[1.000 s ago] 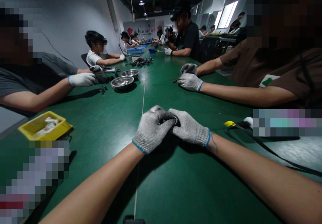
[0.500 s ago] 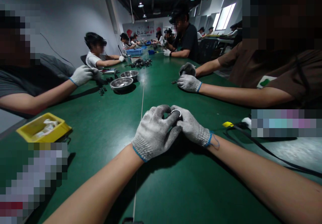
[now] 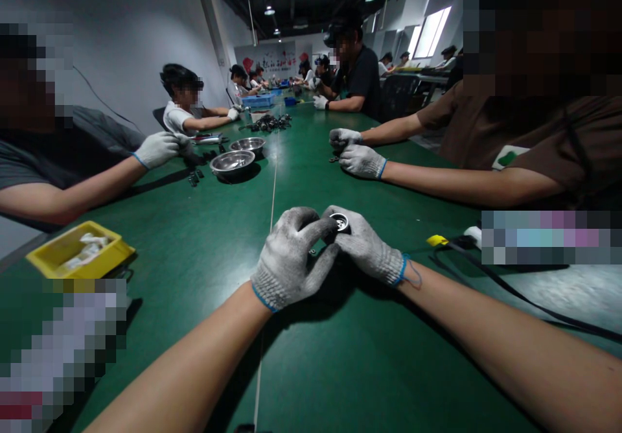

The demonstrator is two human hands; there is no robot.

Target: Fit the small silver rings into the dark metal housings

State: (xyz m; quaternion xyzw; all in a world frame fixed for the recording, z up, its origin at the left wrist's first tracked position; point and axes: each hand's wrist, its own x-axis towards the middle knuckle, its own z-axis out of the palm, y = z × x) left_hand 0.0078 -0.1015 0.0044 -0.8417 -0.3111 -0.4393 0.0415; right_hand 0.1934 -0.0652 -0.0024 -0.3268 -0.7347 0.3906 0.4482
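Both my hands wear grey-white knitted gloves with blue cuffs and meet above the green table [image 3: 218, 349]. Between them is a small round dark part with a shiny silver rim [image 3: 341, 221], its face turned up with bright metal detail inside. My right hand [image 3: 372, 251] wraps its fingers around the right side of this part. My left hand [image 3: 291, 261] is curled, index fingertip and thumb closing on the part's left side. Through the gap beneath the left index finger shows a tiny metal piece [image 3: 311, 251]; whether it lies on the table I cannot tell.
A yellow bin [image 3: 109, 261] with white items stands left. Farther off are two steel bowls [image 3: 232, 166], small dark parts [image 3: 194, 177] and a dark heap [image 3: 269, 123]. Gloved co-workers' hands [image 3: 158, 150] work left and right [image 3: 364, 162]. A black cable [image 3: 495, 277] crosses the right side.
The left fingers have shifted off the rim, so the round part's face now shows inside the ring. The tiny metal piece has come into view. Across the table, a co-worker's far hand has moved left.
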